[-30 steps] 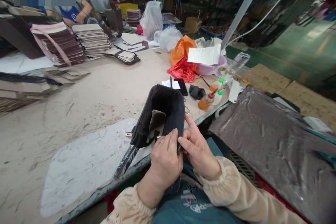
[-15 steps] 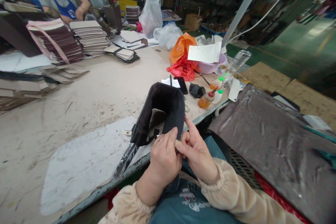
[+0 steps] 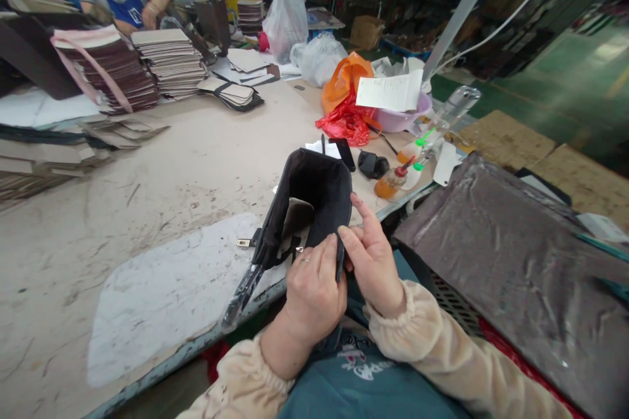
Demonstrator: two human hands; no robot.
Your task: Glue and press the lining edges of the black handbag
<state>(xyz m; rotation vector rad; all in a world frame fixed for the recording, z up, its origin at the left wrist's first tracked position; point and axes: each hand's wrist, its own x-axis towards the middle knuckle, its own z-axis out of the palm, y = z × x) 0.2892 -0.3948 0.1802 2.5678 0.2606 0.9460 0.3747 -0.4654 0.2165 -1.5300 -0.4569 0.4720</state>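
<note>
A dark brown bag [image 3: 314,200] stands open on the near edge of the worktable [image 3: 187,163], its lining and a grey inner panel showing. My left hand [image 3: 314,291], with a ring on it, is closed on the bag's near rim, fingers curled over the edge. My right hand [image 3: 373,262] pinches the same rim from the right side, index finger raised along the bag's wall. A strap with a metal clasp [image 3: 243,242] and a plastic-wrapped strip hang from the bag's left side over a white mat [image 3: 167,294].
Glue bottles [image 3: 393,180], a phone [image 3: 344,152], a red bag [image 3: 346,124], an orange bag and a pink basin with a paper sheet lie beyond. Stacks of cut panels [image 3: 171,65] sit far left by another person. A plastic-covered bin [image 3: 515,255] stands right.
Both hands have worked slightly along the bag's near rim; the view has shifted a little to the left and down. The bag stays in place.
</note>
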